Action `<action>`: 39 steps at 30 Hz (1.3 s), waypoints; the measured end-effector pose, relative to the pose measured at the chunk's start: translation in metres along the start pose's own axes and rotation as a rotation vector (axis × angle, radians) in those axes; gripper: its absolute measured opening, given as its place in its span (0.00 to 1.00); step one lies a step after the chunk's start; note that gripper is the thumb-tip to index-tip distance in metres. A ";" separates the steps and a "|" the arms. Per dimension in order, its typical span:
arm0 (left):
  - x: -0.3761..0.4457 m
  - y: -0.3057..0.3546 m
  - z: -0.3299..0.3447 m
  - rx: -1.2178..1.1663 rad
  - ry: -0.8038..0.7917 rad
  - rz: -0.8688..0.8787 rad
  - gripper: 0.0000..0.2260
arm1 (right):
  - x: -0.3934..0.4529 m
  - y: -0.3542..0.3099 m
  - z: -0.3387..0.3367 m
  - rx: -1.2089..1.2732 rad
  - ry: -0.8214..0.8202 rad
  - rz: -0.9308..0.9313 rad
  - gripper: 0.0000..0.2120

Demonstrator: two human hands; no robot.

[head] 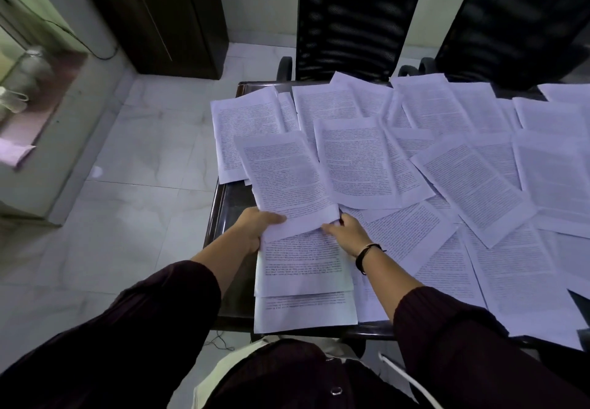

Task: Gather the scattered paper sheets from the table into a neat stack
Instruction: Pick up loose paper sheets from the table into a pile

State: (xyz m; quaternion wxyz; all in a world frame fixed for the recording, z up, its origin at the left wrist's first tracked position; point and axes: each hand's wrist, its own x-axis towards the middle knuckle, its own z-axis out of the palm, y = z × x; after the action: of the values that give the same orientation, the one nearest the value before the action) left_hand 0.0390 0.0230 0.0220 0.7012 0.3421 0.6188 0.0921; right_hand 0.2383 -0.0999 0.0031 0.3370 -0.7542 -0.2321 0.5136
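Observation:
Several printed paper sheets [472, 185] lie scattered and overlapping across a dark table [230, 197]. My left hand [255, 226] grips the near left corner of a small bundle of sheets [284, 178], thumb on top, lifted slightly above the table's left end. My right hand [346, 233] holds the same bundle at its near right corner, fingers tucked under the edge. Beneath the bundle, two more sheets [303, 268] lie one over the other near the front edge.
Two black mesh office chairs [357, 18] [517, 22] stand against the far side of the table. A dark cabinet [159, 15] stands on the tiled floor [134, 159] at the back left. A ledge [38, 95] with a bottle runs along the left wall.

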 end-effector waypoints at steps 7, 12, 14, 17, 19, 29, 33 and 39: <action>-0.051 0.034 -0.026 -0.041 -0.132 0.398 0.18 | -0.013 -0.053 -0.021 0.216 -0.060 -0.161 0.43; -0.080 0.066 -0.038 0.162 -0.107 0.664 0.17 | -0.032 -0.115 -0.039 0.196 -0.252 -0.398 0.18; -0.087 0.076 -0.039 0.220 -0.009 0.743 0.16 | -0.033 -0.134 -0.045 0.180 -0.230 -0.464 0.17; -0.089 0.080 -0.037 0.218 0.070 0.795 0.14 | -0.040 -0.153 -0.051 0.187 -0.195 -0.541 0.17; -0.088 0.078 -0.035 0.179 0.137 0.789 0.14 | -0.045 -0.157 -0.050 0.162 -0.169 -0.561 0.17; -0.082 0.052 -0.028 0.082 0.193 0.689 0.20 | -0.033 -0.131 -0.040 0.112 -0.081 -0.581 0.24; -0.078 0.045 -0.030 0.045 0.185 0.711 0.21 | -0.035 -0.127 -0.037 0.128 -0.040 -0.612 0.21; -0.068 0.043 -0.030 0.045 0.175 0.671 0.16 | -0.035 -0.130 -0.036 0.016 0.029 -0.640 0.26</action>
State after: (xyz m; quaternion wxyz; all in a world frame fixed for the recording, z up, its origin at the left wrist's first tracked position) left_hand 0.0083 0.0284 0.1020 0.5684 0.5328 0.5313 0.3328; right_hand 0.2592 -0.0474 0.1305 0.4906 -0.6477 -0.4485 0.3724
